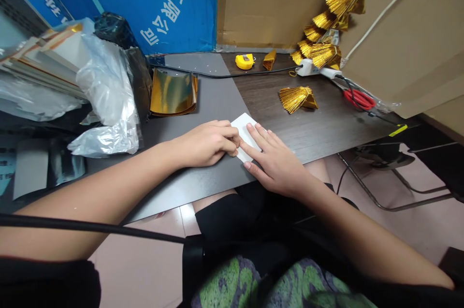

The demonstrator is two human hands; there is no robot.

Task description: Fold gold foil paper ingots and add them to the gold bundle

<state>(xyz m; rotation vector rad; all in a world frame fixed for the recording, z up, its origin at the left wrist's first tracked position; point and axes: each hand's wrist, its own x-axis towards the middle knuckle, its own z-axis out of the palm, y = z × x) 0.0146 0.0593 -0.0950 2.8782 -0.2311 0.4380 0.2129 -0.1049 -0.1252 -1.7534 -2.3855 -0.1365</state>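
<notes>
A small white sheet of paper (245,121) lies on the desk in front of me, partly covered by both hands. At its left edge my left hand (207,143) is closed, with curled fingers gripping the paper; the thumb tip is mostly hidden. My right hand (278,162) rests on the sheet from the right, its fingers stretched out flat. A stack of shiny gold foil paper (173,93) sits behind my left hand. Beyond my right hand lies a pleated gold paper fan (295,99), gathered near one end.
Several gold fans (321,51) are piled at the back right beside a white power strip (308,67). Nearby are a yellow tape measure (244,61), a folded gold piece (269,60) and red-handled scissors (359,99). Plastic bags (108,85) crowd the left; a black cable (224,76) crosses behind.
</notes>
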